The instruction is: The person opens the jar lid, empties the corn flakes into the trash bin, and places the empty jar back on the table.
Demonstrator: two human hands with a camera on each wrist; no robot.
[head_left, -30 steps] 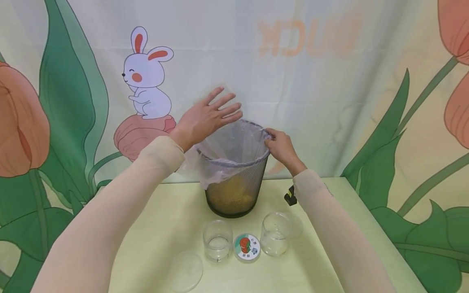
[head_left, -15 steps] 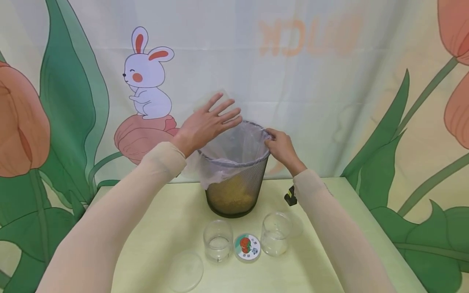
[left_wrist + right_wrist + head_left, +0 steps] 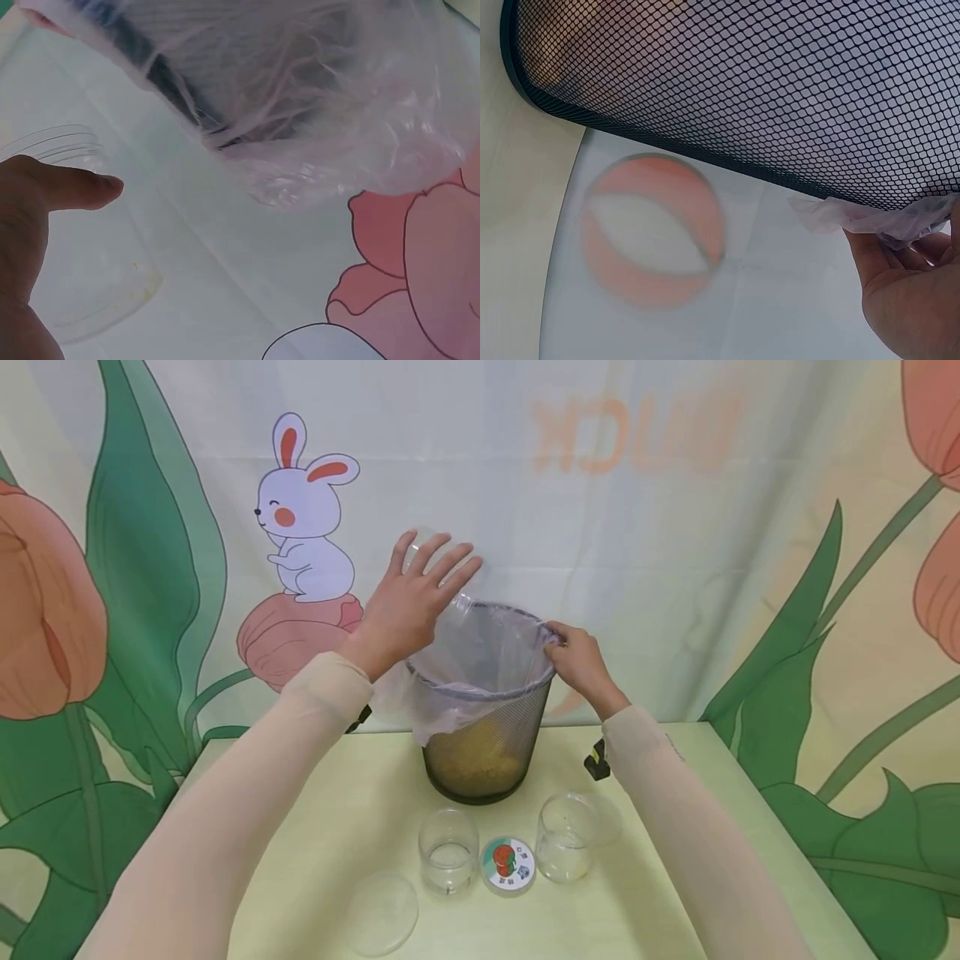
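My left hand (image 3: 405,606) holds a clear jar (image 3: 97,247) beside the bin's mouth; its fingers are spread over the jar, which they largely hide in the head view. The left wrist view shows the jar's threaded neck, yellowish residue near its base and my thumb against its side. A dark mesh bin (image 3: 517,727) stands tilted, lined with a thin whitish plastic bag (image 3: 442,714) folded over its rim. Something yellowish shows through the mesh low down. My right hand (image 3: 579,662) grips the bin's right rim together with the bag's edge.
In front of the bin stand two clear jars, one left (image 3: 448,860) and one right (image 3: 567,839). A round lid with a tomato picture (image 3: 508,866) lies between them. A clear disc (image 3: 381,914) lies at front left. Behind the table hangs a printed curtain (image 3: 637,552).
My left hand first dips slightly, then turns so its fingers point more upward and shifts a little left with the jar. My right hand stays on the rim.
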